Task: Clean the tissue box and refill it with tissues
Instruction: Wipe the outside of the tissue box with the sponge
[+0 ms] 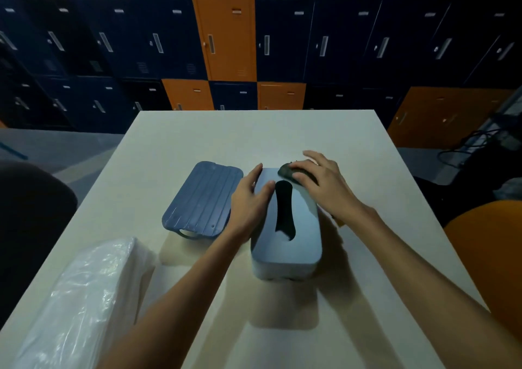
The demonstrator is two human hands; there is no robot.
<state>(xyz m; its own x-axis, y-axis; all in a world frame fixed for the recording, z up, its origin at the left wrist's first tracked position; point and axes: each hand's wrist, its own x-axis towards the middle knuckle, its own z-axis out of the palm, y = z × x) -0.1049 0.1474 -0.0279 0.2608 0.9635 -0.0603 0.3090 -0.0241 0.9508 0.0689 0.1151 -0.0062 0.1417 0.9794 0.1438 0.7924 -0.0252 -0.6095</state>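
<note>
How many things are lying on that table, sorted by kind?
Blue-grey tissue box parts: 2, the slotted cover and the ribbed base
Dark cloth: 1
Plastic-wrapped tissue pack: 1
Total: 4

wall: navy and orange lockers (223, 35) | white table (254, 131) | light: dim

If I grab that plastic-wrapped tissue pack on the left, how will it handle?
The tissue pack probably feels light and soft, since it looks like stacked tissues. Its glossy, wrinkled wrap may be slippery and crinkle. Lying flat on the table, it seems unlikely to roll.
</note>
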